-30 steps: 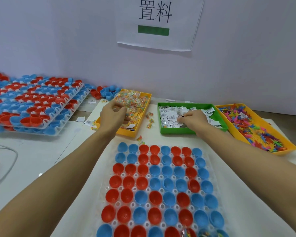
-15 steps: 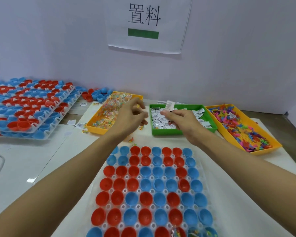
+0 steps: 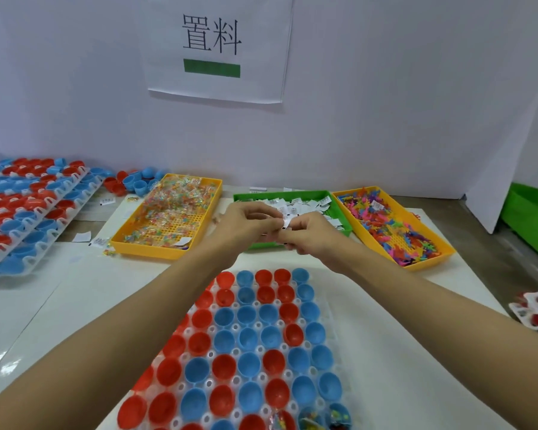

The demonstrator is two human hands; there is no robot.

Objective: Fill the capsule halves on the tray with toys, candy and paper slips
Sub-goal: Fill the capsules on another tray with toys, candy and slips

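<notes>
Two hands met above the far end of the capsule tray (image 3: 330, 308): my left hand (image 3: 246, 226) and right hand (image 3: 311, 234), fingers curled together, both pinching a small bunch of white paper slips (image 3: 285, 224) between them, just in front of the green bin (image 3: 292, 212) that held the rest. Whether candy lay tucked in the left palm I could not tell. Item: red and blue capsule halves (image 3: 246, 336), nearly all looking empty, a few at the near edge holding coloured bits. Item: yellow bin of wrapped candy (image 3: 168, 215) to the left; yellow bin of plastic toys (image 3: 392, 228) to the right. Item: stacked trays of capsules (image 3: 28, 209) at far left, loose slips already lying on the table beside them. Risks noted: the slips were thin and clung together, so two might have dropped into one half and left another short; a loose pinch could have scattered them over the table; a wrist lowered carelessly could have tipped the far halves out of their sockets.
</notes>
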